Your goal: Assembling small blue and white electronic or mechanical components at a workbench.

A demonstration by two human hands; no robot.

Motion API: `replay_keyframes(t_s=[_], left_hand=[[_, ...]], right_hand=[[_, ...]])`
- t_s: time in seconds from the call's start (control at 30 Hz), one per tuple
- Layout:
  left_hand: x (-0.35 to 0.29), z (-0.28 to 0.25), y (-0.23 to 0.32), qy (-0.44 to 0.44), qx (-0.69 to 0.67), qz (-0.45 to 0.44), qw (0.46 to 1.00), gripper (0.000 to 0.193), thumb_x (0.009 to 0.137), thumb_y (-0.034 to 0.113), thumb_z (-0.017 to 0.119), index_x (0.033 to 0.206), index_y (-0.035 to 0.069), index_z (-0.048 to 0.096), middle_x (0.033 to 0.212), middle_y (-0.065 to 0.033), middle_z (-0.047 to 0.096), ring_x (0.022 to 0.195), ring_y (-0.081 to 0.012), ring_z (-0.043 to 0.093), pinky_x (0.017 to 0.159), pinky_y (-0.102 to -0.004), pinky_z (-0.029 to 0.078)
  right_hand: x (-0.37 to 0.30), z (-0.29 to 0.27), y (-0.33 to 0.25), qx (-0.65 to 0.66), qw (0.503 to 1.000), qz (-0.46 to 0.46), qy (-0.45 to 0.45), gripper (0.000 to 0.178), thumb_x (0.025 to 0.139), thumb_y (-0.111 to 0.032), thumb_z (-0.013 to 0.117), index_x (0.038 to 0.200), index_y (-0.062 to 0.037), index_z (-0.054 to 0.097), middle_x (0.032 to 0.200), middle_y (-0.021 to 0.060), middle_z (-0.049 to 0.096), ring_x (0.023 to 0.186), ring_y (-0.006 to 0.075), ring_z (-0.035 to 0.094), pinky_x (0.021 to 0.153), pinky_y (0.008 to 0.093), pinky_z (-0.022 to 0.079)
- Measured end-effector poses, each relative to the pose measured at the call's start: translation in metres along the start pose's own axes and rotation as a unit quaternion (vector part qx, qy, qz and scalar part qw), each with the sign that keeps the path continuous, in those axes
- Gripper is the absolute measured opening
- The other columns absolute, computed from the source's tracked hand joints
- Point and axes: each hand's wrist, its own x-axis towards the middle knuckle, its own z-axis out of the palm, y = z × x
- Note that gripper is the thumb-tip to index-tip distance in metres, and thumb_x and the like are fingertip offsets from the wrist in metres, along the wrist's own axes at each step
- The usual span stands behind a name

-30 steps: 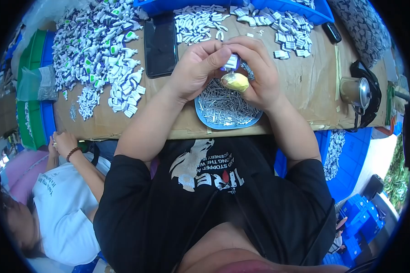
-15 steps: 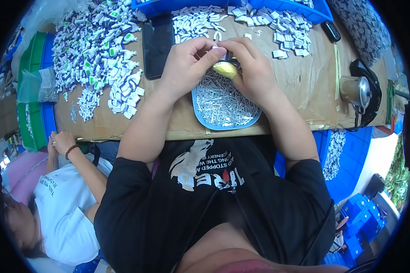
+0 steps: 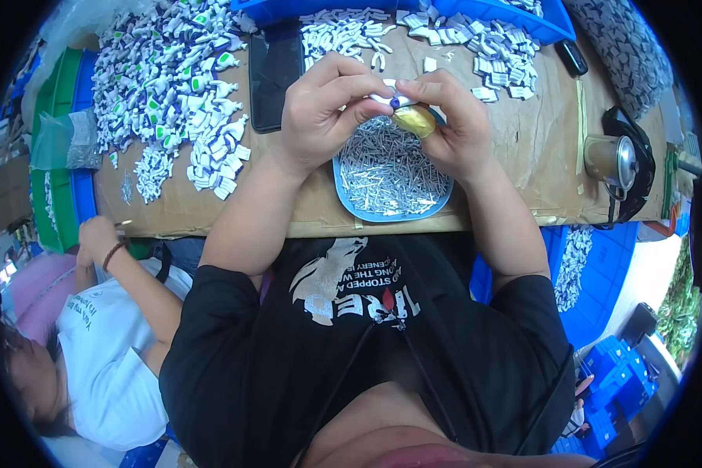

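Above the cardboard-covered table, my left hand (image 3: 320, 113) pinches one side of a small white-and-purple plastic part (image 3: 395, 100). The other side is gripped by my right hand (image 3: 462, 117), whose thumb wears a yellow wrapping (image 3: 416, 121). Fingers cover much of the part. Beneath my hands lies a light-blue tray (image 3: 398, 218) of thin metal pins (image 3: 390, 171). Beyond them are loose white curved pieces (image 3: 343, 33) and a heap of white-and-purple blocks (image 3: 507, 66).
Assembled white, purple and green figures (image 3: 160, 86) are heaped at the left, beside a black phone (image 3: 275, 86). A blue bin (image 3: 515, 22) stands at the back. A metal mug (image 3: 610, 160) is on the right. A co-worker's hand (image 3: 98, 238) is at the table's left edge.
My hands have shifted slightly right and opened outward, so the part between them shows more. The co-worker's hand has moved slightly.
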Motion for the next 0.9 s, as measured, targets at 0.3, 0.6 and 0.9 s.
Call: replay_keyframes(t_s=[0.3, 0.6, 0.9], left_hand=[[0.000, 0.000, 0.004, -0.007, -0.005, -0.018, 1.000, 0.016, 0.077, 0.015, 0.074, 0.088, 0.004, 0.071, 0.080, -0.0055, 0.060, 0.067, -0.0139, 0.058, 0.057, -0.0230, 0.045], [-0.002, 0.004, 0.005, 0.010, -0.268, -0.308, 0.913, 0.023, 0.087, 0.020, 0.068, 0.087, -0.002, 0.070, 0.074, 0.0014, 0.061, 0.063, -0.0030, 0.049, 0.053, -0.0192, 0.037], [0.004, 0.004, 0.014, -0.042, -0.222, -0.434, 0.872, 0.034, 0.092, 0.030, 0.063, 0.082, -0.002, 0.070, 0.063, 0.0052, 0.058, 0.058, 0.0002, 0.044, 0.051, -0.0193, 0.036]], right_hand=[[0.003, -0.003, -0.003, -0.050, 0.998, -0.044, 0.002, 0.037, 0.070, 0.010, 0.066, 0.106, 0.0005, 0.063, 0.084, 0.0123, 0.062, 0.073, 0.0223, 0.063, 0.062, 0.0280, 0.050], [-0.002, 0.007, -0.006, -0.057, 0.994, 0.085, -0.042, 0.034, 0.078, -0.005, 0.067, 0.109, -0.0026, 0.055, 0.087, 0.0125, 0.062, 0.073, 0.0247, 0.062, 0.065, 0.0320, 0.049], [-0.007, 0.015, -0.006, -0.202, 0.974, 0.069, -0.071, 0.041, 0.074, -0.013, 0.071, 0.108, -0.0008, 0.050, 0.085, 0.0156, 0.057, 0.074, 0.0365, 0.058, 0.064, 0.0417, 0.046]])
